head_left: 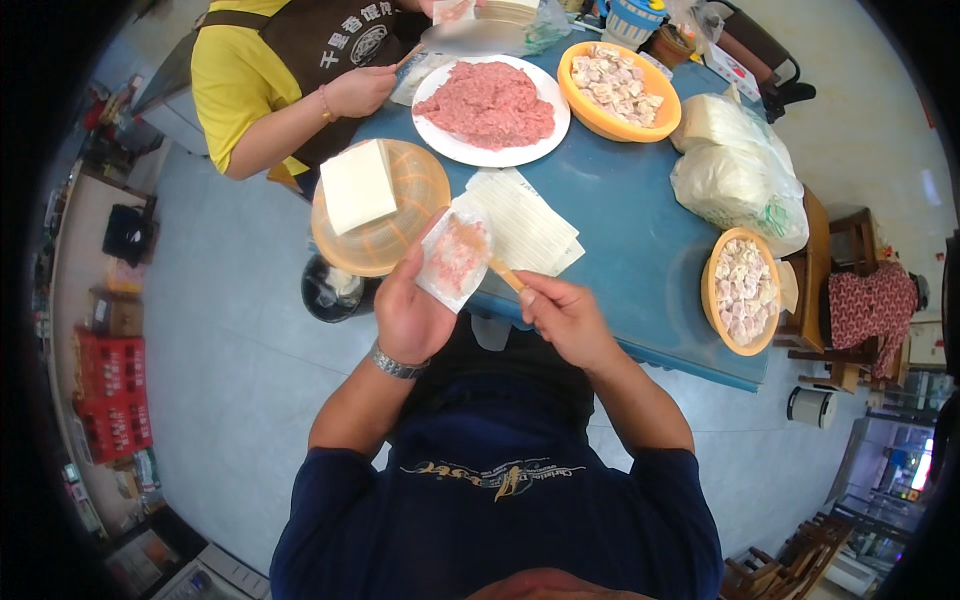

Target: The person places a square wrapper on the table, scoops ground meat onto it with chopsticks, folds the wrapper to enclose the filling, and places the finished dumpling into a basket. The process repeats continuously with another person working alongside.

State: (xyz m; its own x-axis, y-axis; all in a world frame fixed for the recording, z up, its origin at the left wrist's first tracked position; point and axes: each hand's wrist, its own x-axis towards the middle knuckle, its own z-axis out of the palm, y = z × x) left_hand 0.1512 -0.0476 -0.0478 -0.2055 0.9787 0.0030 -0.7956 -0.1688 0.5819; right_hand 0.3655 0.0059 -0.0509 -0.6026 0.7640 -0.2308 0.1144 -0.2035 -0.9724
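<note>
On my left hand [412, 307] lies a small stack of thin dough wrappers [456, 259], its top smeared with pink minced meat. My right hand [562, 311] grips a flat wooden spatula [504, 271], whose tip touches the meat. Left of the wrappers, an upturned orange basket [427, 176] bears a thick stack of square wrappers [358, 187]. Beyond my hands is a white plate [491, 156] heaped with minced meat [495, 105]. Lined paper sheets [529, 225] lie just past the spatula on the blue table.
Two orange bowls, one at the back [622, 133] and one at the right edge [709, 300], hold filled dumplings. Bulging plastic bags [739, 165] stand between them. A co-worker's hand [364, 91] is at the back left. A black bin [322, 300] stands below the table's left side.
</note>
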